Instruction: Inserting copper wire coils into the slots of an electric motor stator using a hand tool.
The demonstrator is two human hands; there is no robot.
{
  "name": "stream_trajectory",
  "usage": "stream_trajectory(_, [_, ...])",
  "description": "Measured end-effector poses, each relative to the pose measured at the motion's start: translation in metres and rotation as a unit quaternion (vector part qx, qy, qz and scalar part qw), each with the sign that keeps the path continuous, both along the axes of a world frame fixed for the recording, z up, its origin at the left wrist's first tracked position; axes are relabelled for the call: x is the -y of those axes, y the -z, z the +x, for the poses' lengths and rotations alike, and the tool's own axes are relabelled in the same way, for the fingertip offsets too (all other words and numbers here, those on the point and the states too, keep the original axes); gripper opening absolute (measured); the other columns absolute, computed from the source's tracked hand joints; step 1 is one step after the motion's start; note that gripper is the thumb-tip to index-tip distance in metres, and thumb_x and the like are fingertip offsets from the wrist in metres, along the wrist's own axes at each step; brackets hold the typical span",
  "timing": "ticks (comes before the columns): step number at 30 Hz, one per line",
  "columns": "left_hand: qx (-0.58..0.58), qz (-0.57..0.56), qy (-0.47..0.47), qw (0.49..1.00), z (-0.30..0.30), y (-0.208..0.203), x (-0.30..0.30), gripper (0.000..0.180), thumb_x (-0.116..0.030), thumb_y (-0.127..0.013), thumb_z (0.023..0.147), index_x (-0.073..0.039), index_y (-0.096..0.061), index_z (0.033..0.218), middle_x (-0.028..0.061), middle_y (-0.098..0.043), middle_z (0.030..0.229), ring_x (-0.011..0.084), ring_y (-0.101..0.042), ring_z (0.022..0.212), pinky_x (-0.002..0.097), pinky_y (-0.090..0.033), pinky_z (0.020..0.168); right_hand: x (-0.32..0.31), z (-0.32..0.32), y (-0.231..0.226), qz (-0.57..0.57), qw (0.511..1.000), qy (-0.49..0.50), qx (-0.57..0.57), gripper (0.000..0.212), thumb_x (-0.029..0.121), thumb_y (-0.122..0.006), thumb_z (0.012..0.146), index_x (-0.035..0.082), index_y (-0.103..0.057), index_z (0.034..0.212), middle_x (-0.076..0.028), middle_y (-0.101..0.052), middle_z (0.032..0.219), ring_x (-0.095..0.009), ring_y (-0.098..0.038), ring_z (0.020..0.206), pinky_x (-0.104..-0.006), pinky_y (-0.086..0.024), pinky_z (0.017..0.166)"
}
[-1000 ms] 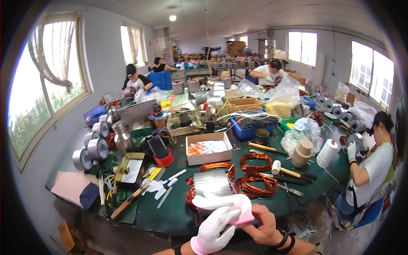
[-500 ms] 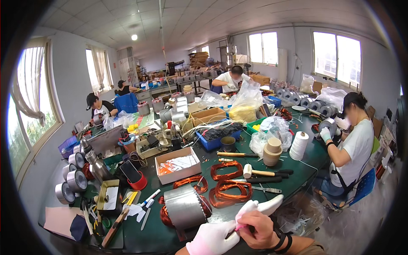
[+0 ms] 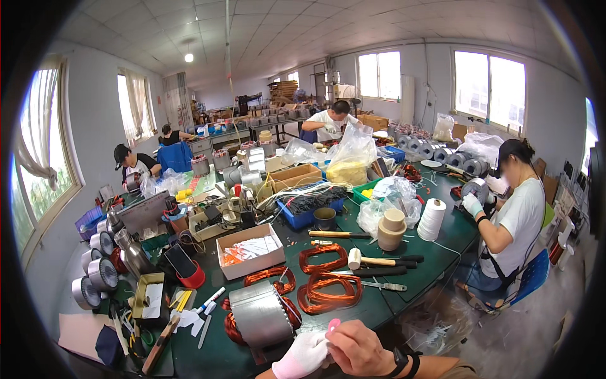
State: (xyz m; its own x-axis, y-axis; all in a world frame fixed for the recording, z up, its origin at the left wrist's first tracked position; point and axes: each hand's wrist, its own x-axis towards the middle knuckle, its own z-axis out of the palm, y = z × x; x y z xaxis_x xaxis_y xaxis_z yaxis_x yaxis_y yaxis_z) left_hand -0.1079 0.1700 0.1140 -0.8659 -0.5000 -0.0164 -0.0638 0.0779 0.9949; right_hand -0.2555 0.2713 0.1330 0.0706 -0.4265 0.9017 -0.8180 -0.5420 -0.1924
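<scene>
My left hand (image 3: 302, 355) wears a white glove with a pinkish tint near the wrist. Its fingers are closed against my right hand; what they grip, if anything, is hidden. Bare, with black bands at the wrist, my right hand (image 3: 358, 348) pinches a small rounded pink piece (image 3: 333, 324) whose kind I cannot make out. Both hands meet low at the table's near edge. Just beyond them a metal motor stator (image 3: 257, 314) lies on its side, with copper windings sticking out at its ends. Copper wire coils (image 3: 329, 292) lie flat beyond it.
A mallet (image 3: 379, 260) and a white thread cone (image 3: 432, 220) lie to the right. An open carton (image 3: 250, 248) holds white and orange strips. Pliers and a wooden-handled tool (image 3: 161, 344) are at left. A co-worker (image 3: 514, 215) sits at right; others work farther back.
The limp white glove fingers that stuck out beyond my right hand no longer show there. My hands have shifted slightly left and down, and the pink piece now rises above my right fingers.
</scene>
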Motion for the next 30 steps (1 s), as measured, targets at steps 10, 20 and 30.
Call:
stream_trajectory(10, [-0.017, 0.059, 0.056, 0.997, -0.004, 0.016, 0.000, 0.031, -0.028, -0.054, 0.110, -0.007, -0.068, 0.092, 0.0007, -0.067, 0.078, 0.0099, -0.061, 0.065, 0.0255, -0.049, 0.058, -0.009, -0.015, 0.027, 0.345, 0.851, -0.120, 0.376, 0.025, 0.012, -0.066, 0.104, 0.000, -0.056, 0.124, -0.006, -0.068, 0.099, -0.006, -0.065, 0.078, -0.0253, -0.054, 0.068])
stream_trajectory(20, [-0.060, 0.094, 0.073, 0.991, -0.009, 0.020, 0.001, 0.024, -0.028, -0.060, 0.107, -0.006, -0.068, 0.102, 0.0038, -0.074, 0.088, 0.0106, -0.067, 0.076, 0.0259, -0.052, 0.067, -0.010, -0.037, 0.033, 0.417, 0.860, -0.064, 0.287, 0.024, 0.006, -0.068, 0.101, -0.001, -0.060, 0.122, -0.007, -0.071, 0.100, -0.008, -0.067, 0.082, -0.0261, -0.057, 0.073])
stream_trajectory(30, [0.062, -0.034, 0.025, 0.997, -0.009, 0.040, 0.015, 0.033, -0.028, -0.053, 0.108, -0.004, -0.069, 0.123, 0.0157, -0.074, 0.097, 0.0278, -0.072, 0.088, 0.0374, -0.055, 0.078, 0.000, -0.023, 0.020, 0.229, 0.966, 0.070, 0.102, 0.031, -0.004, -0.072, 0.087, 0.000, -0.064, 0.116, -0.012, -0.066, 0.090, -0.020, -0.066, 0.076, -0.0330, -0.056, 0.069])
